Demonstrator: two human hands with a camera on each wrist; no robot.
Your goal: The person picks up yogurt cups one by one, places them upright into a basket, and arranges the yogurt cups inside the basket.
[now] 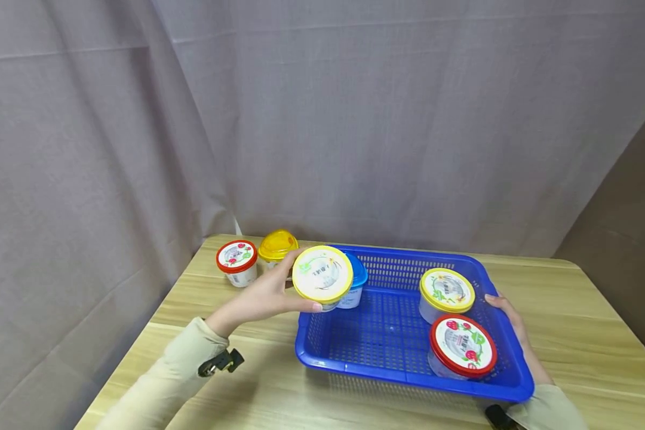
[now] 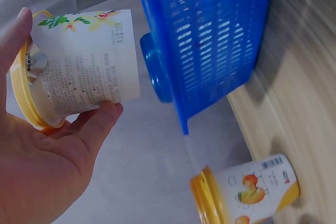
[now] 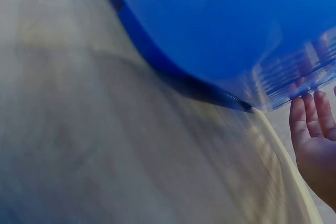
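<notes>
My left hand grips a white tub with a yellow-rimmed lid, thumb and fingers around its side. In the left wrist view this tub shows printed text and flowers. It is held above the left end of a blue plastic basket. My right hand holds the basket's right rim, thumb over the edge and fingers against the outer wall. Inside the basket stand a blue-lidded tub at the back left, a yellow-lidded tub and a red-lidded tub at the right.
Left of the basket, on the wooden table, stand a red-lidded tub and a tub with a domed orange-yellow lid, the latter partly behind my left hand. A grey curtain hangs behind the table.
</notes>
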